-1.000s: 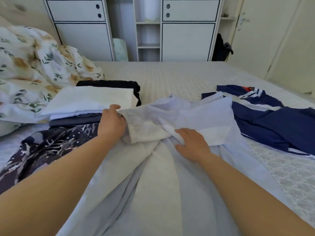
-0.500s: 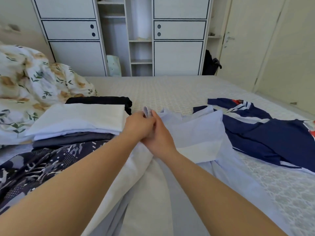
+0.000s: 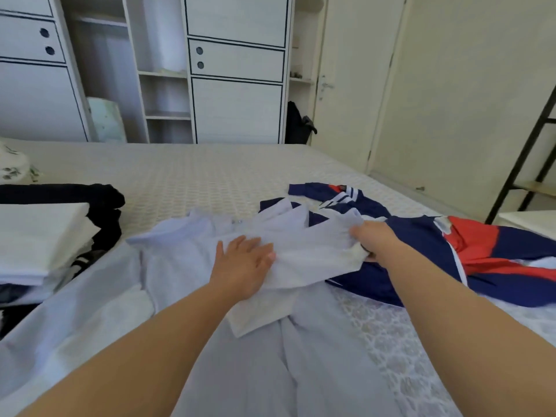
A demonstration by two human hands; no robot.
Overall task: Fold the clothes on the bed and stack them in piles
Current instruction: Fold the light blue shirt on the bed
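Head view only. Task looked partway done: folded pile (image 3: 39, 242) sat at the left edge of the bed (image 3: 192, 176), white piece on top, dark ones under and behind. Light blue shirt (image 3: 192, 266) lay spread front and centre, mid-fold. Navy-and-red jersey (image 3: 451, 254) was unfolded just right of it, shirt edge overlapping it. So at least two garments left, plus stacking.

Left hand (image 3: 243, 266) lay flat on the shirt's middle, fingers straight, pinning the cloth, gripping nothing. Right hand (image 3: 371, 239) was closed around the shirt's right sleeve/edge, pulled out over the jersey.

Versus half a second earlier: both hands had been bunched together on one bit of shirt near the collar. They had since split, left dropping to press, right carrying the fabric rightward. Camera had also swung right; the floral bedding was nearly out of frame.
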